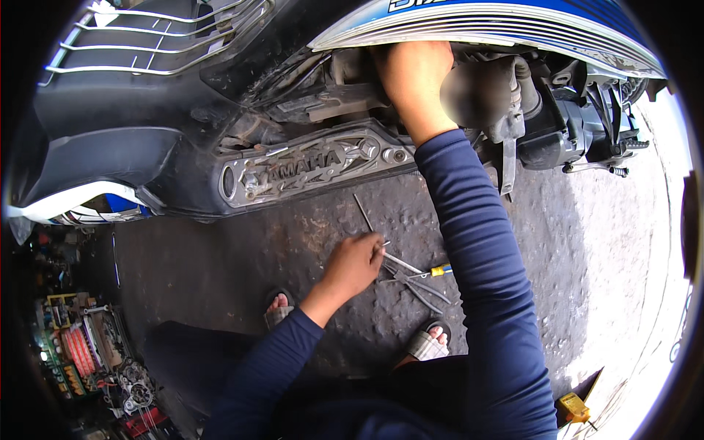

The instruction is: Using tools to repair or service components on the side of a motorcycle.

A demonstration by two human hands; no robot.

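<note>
My right hand point(418, 81) reaches up under the blue and white side panel point(506, 26) of a motorbike. Its fingers are hidden behind the panel's lower edge, so what they touch does not show. Low over the floor, my left hand point(354, 264) is closed, with a small shiny tip poking out by its fingertips. What it grips is too small to name. A thin metal rod point(362, 212) runs up from beside those fingers. Just right of this hand lie grey-handled pliers point(416, 290) and a yellow-handled screwdriver point(441, 270).
The bike's silver engine side cover point(312, 167) and black footrest parts point(620, 143) face me. A metal rack point(158, 44) is at upper left. Tools and parts crowd a tray point(81, 348) at lower left. A yellow box-shaped thing point(573, 408) sits at lower right. My sandalled feet flank the pliers.
</note>
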